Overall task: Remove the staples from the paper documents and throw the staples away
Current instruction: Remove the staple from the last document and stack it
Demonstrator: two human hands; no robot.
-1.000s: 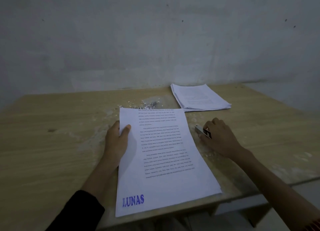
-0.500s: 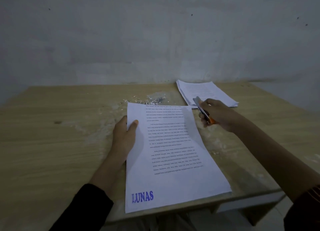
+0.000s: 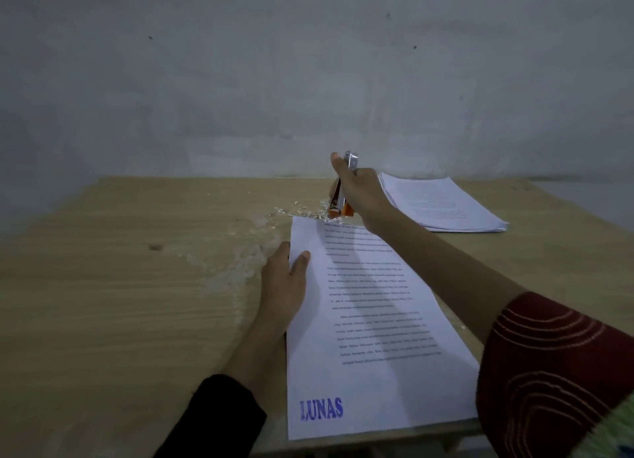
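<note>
- While my right hand [image 3: 360, 190] is closed around the orange and silver metal stapler-type tool [image 3: 340, 197], the tool stands nearly upright, with its lower orange end at the far edge of the sheet in front of me. I cannot tell whether it is touching the paper.
- That sheet is the white printed document stamped "LUNAS" in blue [image 3: 370, 320]. It lies flat on the pale wooden tabletop [image 3: 120, 286], and its near end reaches the near edge.
- My left hand [image 3: 284, 286] steadies the document at its left side. The thumb lies straight on top of the page and the fingers stretch along the edge. I cannot tell whether any of them go underneath.
- I cannot make out the staple itself. The far edge is dim and the tool covers part of it, so I judge this document is not yet freed.
- A scatter of small pale scraps and bits of metal [image 3: 302, 212] lies on the tabletop just beyond the far left corner of the document. I take these to be staples and torn paper already pulled out but not yet thrown away.
- A neat stack of white printed papers [image 3: 442, 203] sits far right, well apart from the document. It looks like a pile of finished sets, though I cannot confirm that.
- In my judgement the task is well under way. This staple is left to remove, and then the loose litter must be gathered and binned. No bin is in view.
</note>
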